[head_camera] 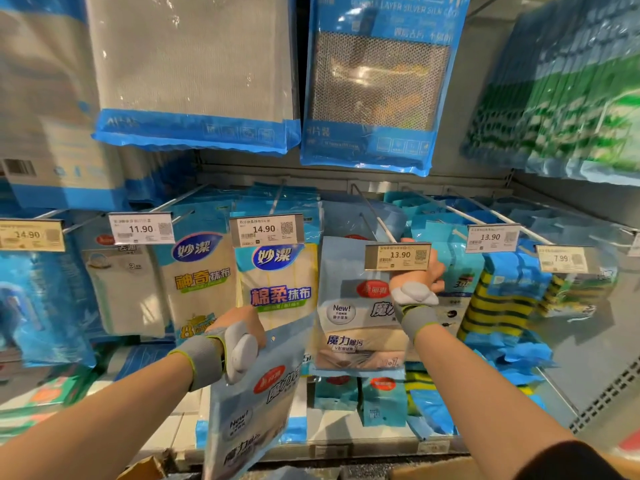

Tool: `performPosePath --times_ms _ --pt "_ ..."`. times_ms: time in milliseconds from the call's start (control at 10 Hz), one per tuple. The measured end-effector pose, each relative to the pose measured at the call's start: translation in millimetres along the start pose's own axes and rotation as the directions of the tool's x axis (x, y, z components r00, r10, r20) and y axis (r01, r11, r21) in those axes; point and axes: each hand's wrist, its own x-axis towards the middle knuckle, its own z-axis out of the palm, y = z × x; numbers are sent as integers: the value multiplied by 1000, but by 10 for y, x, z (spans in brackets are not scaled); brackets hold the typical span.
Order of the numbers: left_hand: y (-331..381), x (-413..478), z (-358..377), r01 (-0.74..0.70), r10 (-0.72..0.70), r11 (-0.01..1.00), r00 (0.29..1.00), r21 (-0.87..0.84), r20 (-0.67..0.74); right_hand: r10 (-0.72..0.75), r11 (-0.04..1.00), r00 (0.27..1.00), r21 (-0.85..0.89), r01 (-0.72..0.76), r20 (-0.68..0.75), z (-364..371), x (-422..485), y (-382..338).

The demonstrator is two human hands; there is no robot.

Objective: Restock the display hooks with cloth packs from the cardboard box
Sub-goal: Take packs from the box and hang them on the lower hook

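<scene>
My left hand point(242, 323) grips the top edge of a light-blue cloth pack point(252, 400), which hangs tilted below it in front of the lower shelf. My right hand point(420, 271) is raised behind the 13.90 price tag point(398, 256) at the tip of a display hook point(370, 213); its fingers are curled at the tag and partly hidden by it. A matching cloth pack point(353, 306) hangs on that hook just left of my right wrist. A corner of the cardboard box point(145, 469) shows at the bottom edge.
Neighbouring hooks carry other cloth packs under tags 11.90 point(140, 228), 14.90 point(265, 230), 13.90 point(491, 237) and 7.99 point(562, 259). Large blue packs point(194, 129) hang overhead. Striped sponge packs point(502, 306) fill the right. More stock stands on the bottom shelf point(346, 434).
</scene>
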Motion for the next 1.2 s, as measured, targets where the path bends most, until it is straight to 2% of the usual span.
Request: performPosePath --times_ms 100,200,400,500,600,700,800,900,1000,1100,1200 --pt "-87 1 -21 21 -21 1000 1000 0 -11 -335 822 933 -442 358 133 -91 -95 368" --pt "-128 12 -5 33 -33 999 999 -1 -16 -448 552 769 -535 639 456 -296 -257 1087" --pt "-31 63 -4 -11 11 1000 1000 0 6 -449 313 694 -628 712 563 -161 -164 1289" --pt "34 104 -14 -37 37 999 999 -15 10 -355 226 708 -679 699 611 -95 -41 1205" --pt "150 137 -41 -101 101 995 995 -27 -10 -91 126 745 -735 666 660 59 82 998" --pt "226 169 -64 -176 174 984 983 -37 -50 31 162 755 -749 643 655 237 123 877" --pt "293 181 -83 -230 225 972 971 -58 -84 94 239 715 -713 659 692 287 151 723" --pt "434 117 -135 -298 285 951 947 -77 -145 122 473 767 -716 513 630 255 205 641" --pt "515 82 -187 -330 304 937 931 -116 -201 71 757 833 -573 314 549 42 133 596" --pt "705 35 -211 -355 316 923 919 -150 -234 182 975 740 -216 -51 647 -269 31 530" --pt "976 -13 -203 -350 310 924 921 -155 -234 148 986 681 -163 -42 717 -546 49 407"
